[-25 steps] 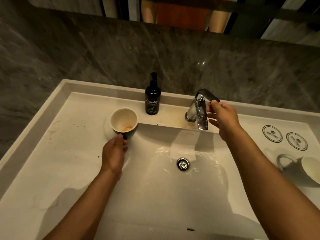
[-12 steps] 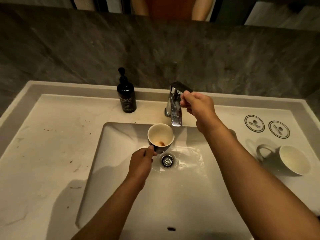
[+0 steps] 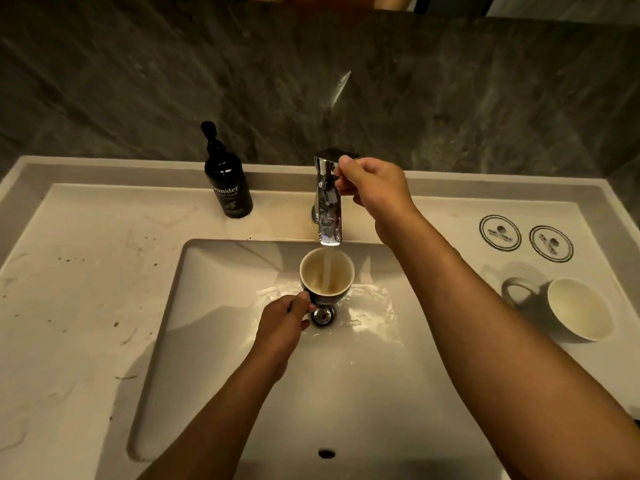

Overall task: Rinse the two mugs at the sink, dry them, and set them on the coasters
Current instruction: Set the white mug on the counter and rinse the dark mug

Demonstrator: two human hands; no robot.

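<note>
Left hand (image 3: pixel 282 327) grips the dark mug (image 3: pixel 326 276) by its handle, fingers curled round it, holding it upright over the sink (image 3: pixel 398 375) basin just above the drain (image 3: pixel 323 315). Water stream (image 3: pixel 328 268) runs from the chrome tap (image 3: pixel 328 202) into the mug's pale inside. Right hand (image 3: pixel 372 188) pinches the tap lever (image 3: pixel 334 157) at the top, fingers curled. Second mug (image 3: pixel 568 308), grey with a cream inside, lies tilted on the surface (image 3: pixel 69 306) right of the basin, handle pointing left. Two round coasters (image 3: pixel 525 238) sit side by side just behind it, bare. Black pump bottle (image 3: pixel 227 181) stands left of the tap. Brown specks on the left side of the surface.
</note>
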